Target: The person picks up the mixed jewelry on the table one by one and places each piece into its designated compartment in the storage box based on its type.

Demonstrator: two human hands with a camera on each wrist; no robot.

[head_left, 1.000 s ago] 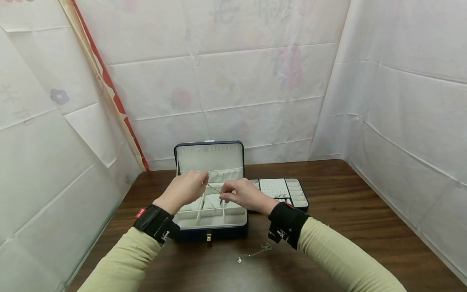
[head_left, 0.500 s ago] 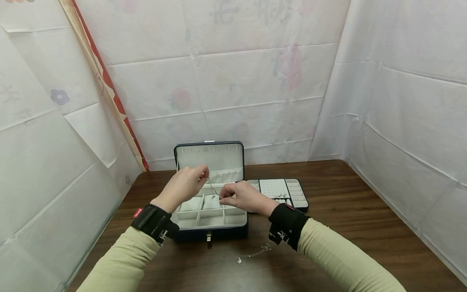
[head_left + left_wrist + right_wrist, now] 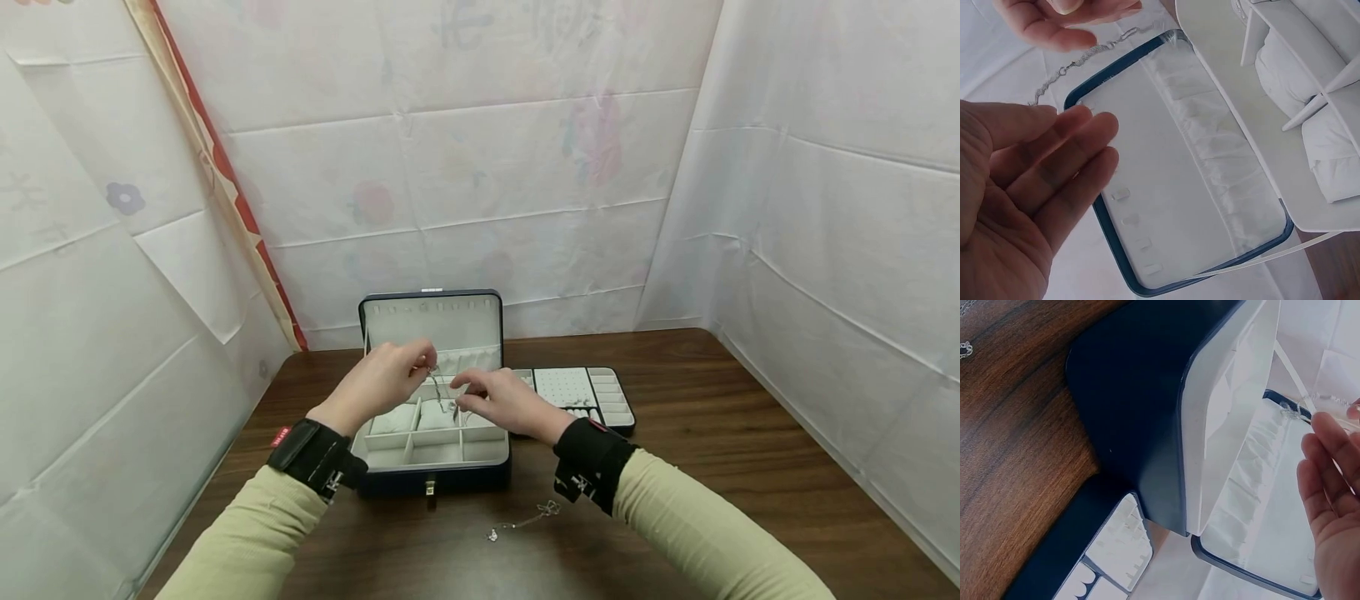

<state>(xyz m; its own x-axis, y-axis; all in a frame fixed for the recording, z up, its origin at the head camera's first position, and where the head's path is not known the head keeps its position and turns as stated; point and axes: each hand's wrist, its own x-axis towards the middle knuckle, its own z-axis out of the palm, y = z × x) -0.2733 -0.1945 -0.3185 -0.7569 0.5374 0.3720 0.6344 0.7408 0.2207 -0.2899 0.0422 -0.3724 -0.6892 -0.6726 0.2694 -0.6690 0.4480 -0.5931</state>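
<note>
My left hand (image 3: 386, 377) pinches a thin silver chain (image 3: 1060, 72) between thumb and forefinger. The chain dangles over the open jewelry box (image 3: 468, 480), whose padded white compartments lie below. Beside the hanging chain is my right hand (image 3: 506, 402), thumb and forefinger parted; whether it touches the chain is unclear. In the right wrist view a small bunch of the chain (image 3: 1291, 412) shows past the fingertips. Behind both hands stands the raised lid (image 3: 431, 323), with a row of small tabs and a gathered pocket.
Another silver chain (image 3: 532, 521) with a small pendant lies on the wooden table (image 3: 712, 467), in front of the box. A jewelry tray (image 3: 613, 400) with small compartments and a dotted white panel sits right of the box. White sheets hang around the table.
My left hand has risen slightly, and the chain, earlier stretched between both hands, now hangs more steeply from it. My right thumb and forefinger have parted.
</note>
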